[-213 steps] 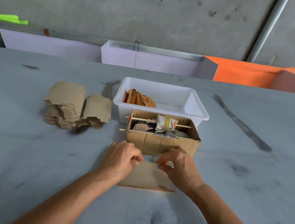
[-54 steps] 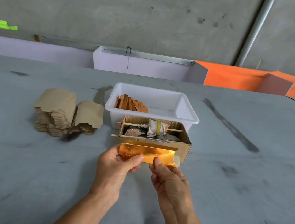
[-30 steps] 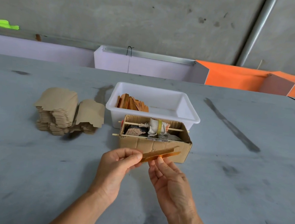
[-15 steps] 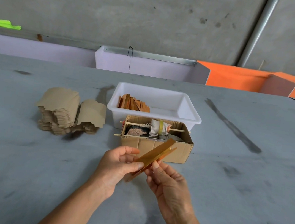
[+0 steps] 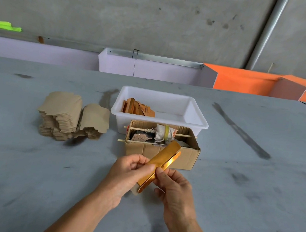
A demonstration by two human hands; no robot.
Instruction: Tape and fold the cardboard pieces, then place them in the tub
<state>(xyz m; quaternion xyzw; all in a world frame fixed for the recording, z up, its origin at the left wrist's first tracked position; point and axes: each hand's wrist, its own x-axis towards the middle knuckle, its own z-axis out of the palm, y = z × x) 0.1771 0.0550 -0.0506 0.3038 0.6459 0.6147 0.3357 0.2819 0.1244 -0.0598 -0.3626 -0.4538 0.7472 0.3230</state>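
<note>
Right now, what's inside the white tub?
The tub holds a row of folded orange-gold pieces leaning against its left end; the rest of its floor looks bare. Its near wall and the cardboard box in front hide the nearest strip.

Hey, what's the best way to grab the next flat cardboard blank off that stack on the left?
Take the top blank of the cardboard stack by its near edge, coming from the front right. That sheet leans loose against the pile, its lower edge overhanging, so fingers could probably slip under it. Both the left hand and right hand now hold the folded gold piece.
</note>
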